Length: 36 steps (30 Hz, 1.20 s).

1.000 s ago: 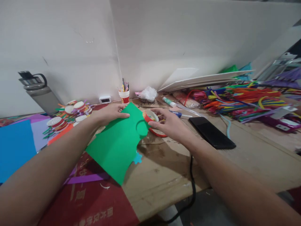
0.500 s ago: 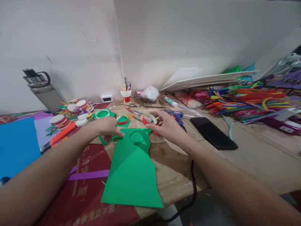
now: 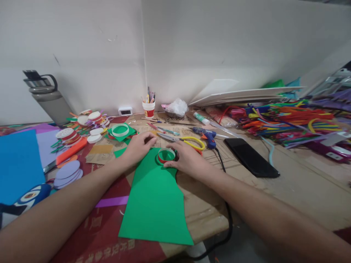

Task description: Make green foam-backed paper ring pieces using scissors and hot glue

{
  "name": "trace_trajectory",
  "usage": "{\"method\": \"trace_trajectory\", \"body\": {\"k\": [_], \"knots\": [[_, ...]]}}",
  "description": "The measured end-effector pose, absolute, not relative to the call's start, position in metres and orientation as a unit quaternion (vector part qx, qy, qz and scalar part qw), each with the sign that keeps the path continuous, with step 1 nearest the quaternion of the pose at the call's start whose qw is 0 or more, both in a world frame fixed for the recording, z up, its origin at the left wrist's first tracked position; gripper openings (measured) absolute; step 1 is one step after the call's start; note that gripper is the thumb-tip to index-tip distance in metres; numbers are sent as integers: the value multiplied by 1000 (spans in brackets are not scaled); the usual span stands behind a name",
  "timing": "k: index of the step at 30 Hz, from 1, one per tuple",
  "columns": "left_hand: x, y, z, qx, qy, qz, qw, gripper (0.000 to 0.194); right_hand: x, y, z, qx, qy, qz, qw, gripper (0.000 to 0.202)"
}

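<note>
My right hand [image 3: 189, 157] grips a red-and-white ring [image 3: 166, 156] between thumb and fingers, and the ring stands on the upper part of a green sheet [image 3: 156, 204]. Over that sheet's upper left edge is my left hand [image 3: 139, 148], its fingers loosely bent and apart, with no object visible in them. Part of the fingertips is hidden. Another ring [image 3: 120, 129] sits on green pieces beyond my left wrist. Scissors with yellow handles [image 3: 193, 142] lie just behind my right hand.
A blue glue gun [image 3: 210, 139] and a black phone [image 3: 251, 157] lie to the right, with a cord running over the front edge. Colourful pipe cleaners [image 3: 290, 120] are heaped beyond. At left are lilac discs [image 3: 68, 174], an orange-handled knife [image 3: 71, 150] and a bottle [image 3: 51, 104].
My right hand has brought the ring from beside the scissors down onto the green sheet. My left hand has shifted right and curled its pointing finger. The middle ring no longer shows in its former place.
</note>
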<state>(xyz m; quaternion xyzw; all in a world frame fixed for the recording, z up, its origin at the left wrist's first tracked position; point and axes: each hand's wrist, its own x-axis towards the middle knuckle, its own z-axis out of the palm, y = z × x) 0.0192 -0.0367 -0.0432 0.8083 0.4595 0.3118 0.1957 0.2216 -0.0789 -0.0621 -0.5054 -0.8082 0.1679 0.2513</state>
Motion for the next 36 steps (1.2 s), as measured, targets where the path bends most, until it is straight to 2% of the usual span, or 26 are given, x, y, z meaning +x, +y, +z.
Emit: {"method": "trace_trajectory", "body": {"k": [7, 11, 13, 16, 19, 21, 25, 30, 36], "knots": [[12, -36, -52, 705, 480, 437, 286, 29, 218, -77, -66, -517, -813, 139, 229, 67], [10, -35, -55, 654, 499, 479, 306, 31, 223, -76, -63, -498, -815, 177, 237, 75], [10, -35, -55, 678, 485, 457, 310, 34, 230, -74, -59, -493, -805, 206, 257, 66], [11, -37, -55, 760, 441, 373, 297, 38, 239, -71, -51, -509, -773, 223, 306, 41], [14, -41, -57, 839, 403, 268, 247, 58, 245, -69, -44, -528, -746, 228, 336, 27], [17, -43, -58, 872, 390, 217, 200, 71, 246, -68, -44, -530, -743, 231, 338, 22], [21, -47, -59, 888, 408, 164, 136, 65, 243, -67, -50, -526, -759, 233, 305, 19], [22, -46, -58, 886, 419, 149, 132, 60, 241, -66, -51, -530, -760, 232, 294, 19], [21, -46, -61, 886, 406, 172, 144, 65, 241, -66, -52, -532, -753, 225, 315, 16]]}}
